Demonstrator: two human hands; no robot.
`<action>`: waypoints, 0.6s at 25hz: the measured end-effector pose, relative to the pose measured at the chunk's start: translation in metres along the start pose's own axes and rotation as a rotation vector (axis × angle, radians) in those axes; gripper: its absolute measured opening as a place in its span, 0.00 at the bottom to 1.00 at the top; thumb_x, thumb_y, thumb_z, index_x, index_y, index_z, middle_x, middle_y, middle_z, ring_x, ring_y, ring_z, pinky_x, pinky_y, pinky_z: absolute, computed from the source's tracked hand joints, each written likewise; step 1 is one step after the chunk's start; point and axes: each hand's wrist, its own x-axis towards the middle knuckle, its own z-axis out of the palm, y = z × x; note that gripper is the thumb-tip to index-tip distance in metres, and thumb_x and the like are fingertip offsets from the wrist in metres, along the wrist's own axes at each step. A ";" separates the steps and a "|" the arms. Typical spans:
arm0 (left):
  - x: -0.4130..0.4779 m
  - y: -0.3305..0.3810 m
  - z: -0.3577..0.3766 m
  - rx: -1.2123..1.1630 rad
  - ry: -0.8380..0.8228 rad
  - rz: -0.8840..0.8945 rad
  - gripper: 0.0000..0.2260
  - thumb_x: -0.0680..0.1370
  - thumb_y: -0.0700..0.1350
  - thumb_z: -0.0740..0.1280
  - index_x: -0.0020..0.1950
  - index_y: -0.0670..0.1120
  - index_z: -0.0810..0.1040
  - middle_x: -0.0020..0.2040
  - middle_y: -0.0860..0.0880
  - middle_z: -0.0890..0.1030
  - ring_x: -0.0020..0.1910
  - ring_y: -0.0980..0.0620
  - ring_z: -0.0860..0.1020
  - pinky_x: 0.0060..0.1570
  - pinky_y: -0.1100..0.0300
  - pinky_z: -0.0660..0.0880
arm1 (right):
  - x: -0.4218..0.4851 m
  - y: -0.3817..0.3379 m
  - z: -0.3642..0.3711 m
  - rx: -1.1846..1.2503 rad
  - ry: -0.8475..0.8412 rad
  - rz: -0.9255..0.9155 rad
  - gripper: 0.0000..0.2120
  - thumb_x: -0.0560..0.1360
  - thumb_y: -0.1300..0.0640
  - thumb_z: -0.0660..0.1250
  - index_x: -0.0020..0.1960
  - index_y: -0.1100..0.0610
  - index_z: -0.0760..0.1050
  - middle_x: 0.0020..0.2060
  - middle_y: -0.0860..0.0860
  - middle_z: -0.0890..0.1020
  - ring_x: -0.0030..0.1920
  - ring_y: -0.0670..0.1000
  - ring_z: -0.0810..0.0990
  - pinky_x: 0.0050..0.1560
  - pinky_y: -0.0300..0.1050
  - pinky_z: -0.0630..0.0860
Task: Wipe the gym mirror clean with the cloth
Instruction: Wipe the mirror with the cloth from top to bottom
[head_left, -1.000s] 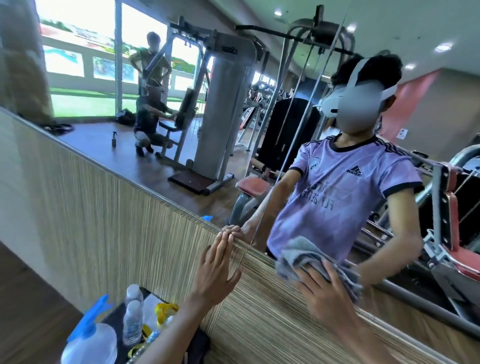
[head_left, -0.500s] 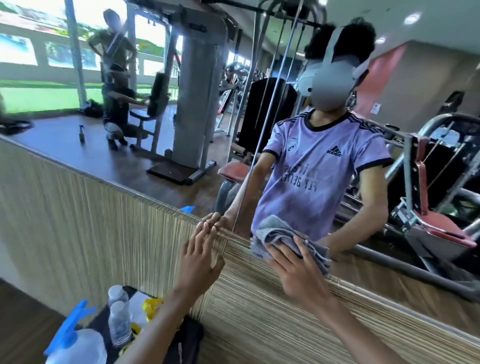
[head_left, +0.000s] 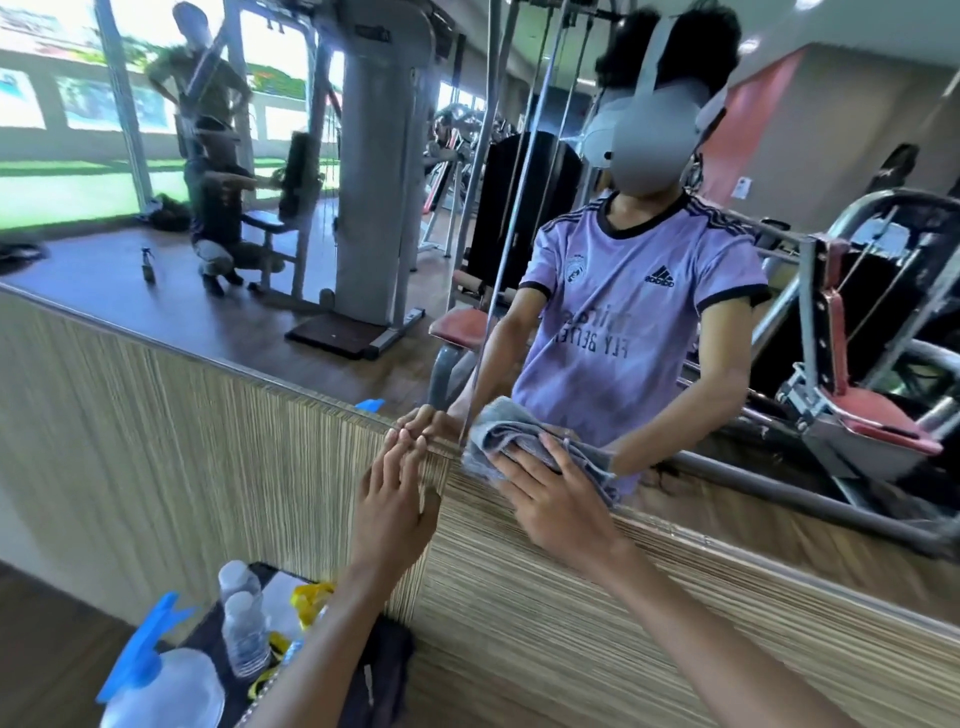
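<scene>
A person wipes the btm edge of a gym mirror (head_left: 363, 291), seen from a head-worn camera. The right hand (head_left: 558, 501) lies w/ fingers spread and nearly straight over a bunched grey cloth (head_left: 511, 436), pressing it onto the glass just above the striped wood-grain panel (head_left: 208, 457) that runs below the mirror. The left hand (head_left: 395, 499) is held up beside it, fingers straight and together, tips touching the mirror's lower rim right by a vertical seam (head_left: 511, 218) in the glass. It holds nothing.

On a low stand at btm left, well apart from the work, are a spray bottle (head_left: 161, 680) w/ a blue trigger and two clear water bottles (head_left: 241, 629).

The step in hand looks like a pass along the lower strip. It should go best w/ the palm flat so pressure spreads evenly, strokes overlapping, and the cloth run right into the rim and the seam, where grime tends to collect. The cloth is wadded, so opening it to a flatter, fresh face would prob. cover more and smear less. The left fingertips risk leaving prints; bracing on the panel instead of the glass seems wiser. Whether the glass is wet or streaked can't be told here, as the wide lens softens the surface.
</scene>
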 end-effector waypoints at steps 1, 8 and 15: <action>0.001 0.002 0.002 -0.017 -0.002 -0.025 0.24 0.77 0.50 0.59 0.71 0.40 0.72 0.72 0.41 0.71 0.76 0.43 0.63 0.70 0.49 0.64 | -0.022 0.013 -0.004 -0.016 0.003 0.003 0.14 0.78 0.58 0.60 0.58 0.52 0.81 0.69 0.50 0.76 0.68 0.51 0.72 0.73 0.59 0.62; 0.004 0.013 0.006 -0.033 -0.077 -0.102 0.24 0.77 0.51 0.59 0.69 0.38 0.70 0.73 0.37 0.69 0.77 0.40 0.59 0.70 0.45 0.64 | -0.041 0.022 -0.010 0.002 0.045 0.077 0.16 0.80 0.58 0.56 0.57 0.53 0.82 0.65 0.50 0.79 0.65 0.52 0.73 0.75 0.59 0.58; 0.010 0.040 0.007 -0.061 -0.028 -0.329 0.25 0.81 0.55 0.53 0.70 0.38 0.69 0.76 0.38 0.65 0.79 0.43 0.55 0.73 0.44 0.60 | 0.017 -0.007 0.008 0.072 0.083 0.002 0.15 0.80 0.58 0.58 0.60 0.54 0.80 0.69 0.50 0.75 0.69 0.51 0.72 0.76 0.59 0.57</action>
